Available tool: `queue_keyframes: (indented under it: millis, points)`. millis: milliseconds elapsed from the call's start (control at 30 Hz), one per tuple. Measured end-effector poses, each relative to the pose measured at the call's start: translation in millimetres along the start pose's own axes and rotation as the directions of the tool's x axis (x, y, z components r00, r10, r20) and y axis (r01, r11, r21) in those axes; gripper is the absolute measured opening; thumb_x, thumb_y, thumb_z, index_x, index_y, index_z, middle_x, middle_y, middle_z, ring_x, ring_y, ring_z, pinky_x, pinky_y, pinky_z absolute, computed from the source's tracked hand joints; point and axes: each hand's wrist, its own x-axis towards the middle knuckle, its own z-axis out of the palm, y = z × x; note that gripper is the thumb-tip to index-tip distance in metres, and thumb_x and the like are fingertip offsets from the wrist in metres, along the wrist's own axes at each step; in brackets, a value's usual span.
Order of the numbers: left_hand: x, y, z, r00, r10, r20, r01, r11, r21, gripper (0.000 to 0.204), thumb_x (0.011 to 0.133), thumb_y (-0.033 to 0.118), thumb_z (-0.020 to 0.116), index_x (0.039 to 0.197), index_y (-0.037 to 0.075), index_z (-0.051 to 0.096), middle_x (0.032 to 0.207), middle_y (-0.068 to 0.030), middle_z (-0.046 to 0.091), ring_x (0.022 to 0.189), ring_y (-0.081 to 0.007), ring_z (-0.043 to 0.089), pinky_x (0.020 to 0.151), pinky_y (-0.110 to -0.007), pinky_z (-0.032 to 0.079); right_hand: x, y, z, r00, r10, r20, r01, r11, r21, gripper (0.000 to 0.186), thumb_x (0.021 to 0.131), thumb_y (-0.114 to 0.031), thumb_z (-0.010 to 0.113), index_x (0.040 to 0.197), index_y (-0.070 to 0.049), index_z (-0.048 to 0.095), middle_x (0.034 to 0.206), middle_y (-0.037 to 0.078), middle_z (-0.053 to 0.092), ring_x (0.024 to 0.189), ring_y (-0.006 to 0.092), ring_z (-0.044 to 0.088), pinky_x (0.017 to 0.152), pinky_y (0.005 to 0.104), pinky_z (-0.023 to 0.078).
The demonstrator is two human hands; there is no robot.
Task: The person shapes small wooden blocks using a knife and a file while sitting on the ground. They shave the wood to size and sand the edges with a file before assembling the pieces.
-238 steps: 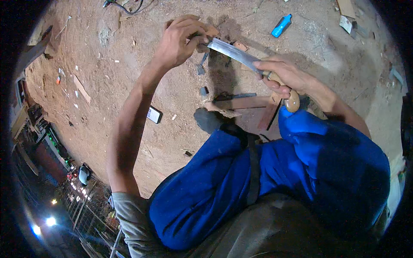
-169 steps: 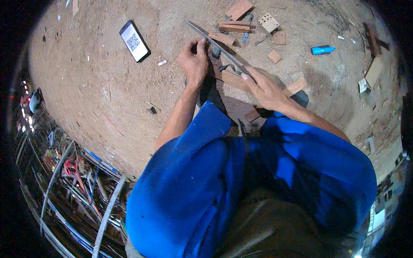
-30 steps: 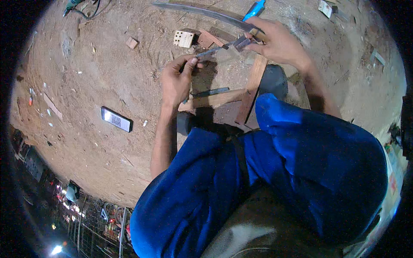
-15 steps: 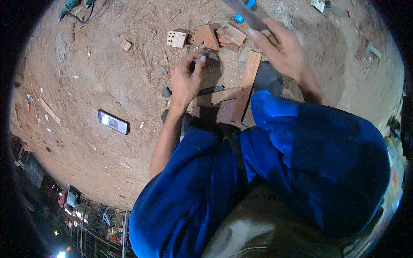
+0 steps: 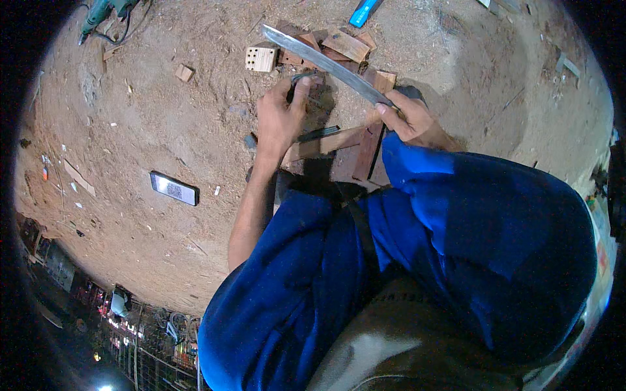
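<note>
My right hand (image 5: pixel 407 119) is closed on the handle end of a long steel blade (image 5: pixel 326 65), which runs up and left over a pile of wood offcuts (image 5: pixel 345 44). Just below the blade, my left hand (image 5: pixel 285 107) is closed, thumb and index finger pinched on a small dark piece (image 5: pixel 297 77), too small to make out. A wooden block with holes (image 5: pixel 261 57) lies beside the pile. Beneath my hands are wooden battens (image 5: pixel 332 141), a dark narrow bar (image 5: pixel 318 133) lying along one, and my blue-trousered knees (image 5: pixel 420 169).
A phone (image 5: pixel 174 188) lies screen-up at left. A green corded power tool (image 5: pixel 101 14) is at upper left, a blue plastic item (image 5: pixel 363 12) beyond the pile. Scraps dot the sandy ground (image 5: pixel 137 124). A metal rack with clutter (image 5: pixel 150 345) is at lower left.
The blade in my right hand has swung down from the top edge to lie over the wood pile, and that hand has dropped. My left hand has shifted slightly left since a half second ago.
</note>
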Motion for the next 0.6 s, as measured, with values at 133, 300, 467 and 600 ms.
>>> queue_keyframes:
  millis: [133,300,467,600]
  points:
    - [-3.8,0.6,6.3,0.988,0.135,-0.077,-0.141,0.987,-0.074,0.035,0.104,0.03,0.054,0.094,-0.003,0.062,0.082,-0.0241,0.062,0.078,-0.0384,0.063,0.072,-0.044,0.048,0.1,-8.7,5.1,1.0,0.021,-0.012,-0.021,1.0,-0.01,0.026,0.1,-0.027,0.06,0.108,-0.002,0.062,0.069,0.02,0.055,0.061,0.0293,0.059,0.057,0.0415,0.041]
    - [1.0,7.7,12.3,0.828,0.453,-0.33,-0.452,0.888,0.086,0.028,0.103,0.021,0.055,0.096,-0.005,0.062,0.096,-0.0232,0.064,0.087,-0.0408,0.063,0.078,-0.046,0.05,6.1,-2.3,15.2,0.996,-0.013,-0.085,0.018,0.998,0.054,0.026,0.101,-0.028,0.059,0.104,-0.002,0.062,0.068,0.016,0.056,0.059,0.0256,0.056,0.057,0.0404,0.04]
    - [15.3,7.7,11.9,0.739,0.584,-0.335,-0.545,0.811,0.21,0.024,0.102,0.018,0.055,0.11,-0.002,0.067,0.105,-0.0196,0.069,0.097,-0.0356,0.066,0.084,-0.042,0.052,14.5,2.7,11.9,0.999,0.028,0.014,-0.03,0.988,0.153,0.026,0.102,-0.028,0.059,0.103,-0.002,0.061,0.066,0.009,0.054,0.06,0.0191,0.051,0.057,0.0378,0.04]
    - [22.2,34.5,-11.6,0.899,0.376,-0.225,-0.393,0.919,-0.035,0.023,0.102,0.018,0.058,0.106,-0.001,0.07,0.096,-0.0124,0.07,0.093,-0.0189,0.065,0.08,-0.033,0.051,19.9,-1.3,9.3,0.999,-0.031,-0.017,0.034,0.981,0.193,0.025,0.104,-0.027,0.057,0.104,-0.002,0.06,0.069,0.004,0.05,0.064,0.0122,0.048,0.058,0.0345,0.041]
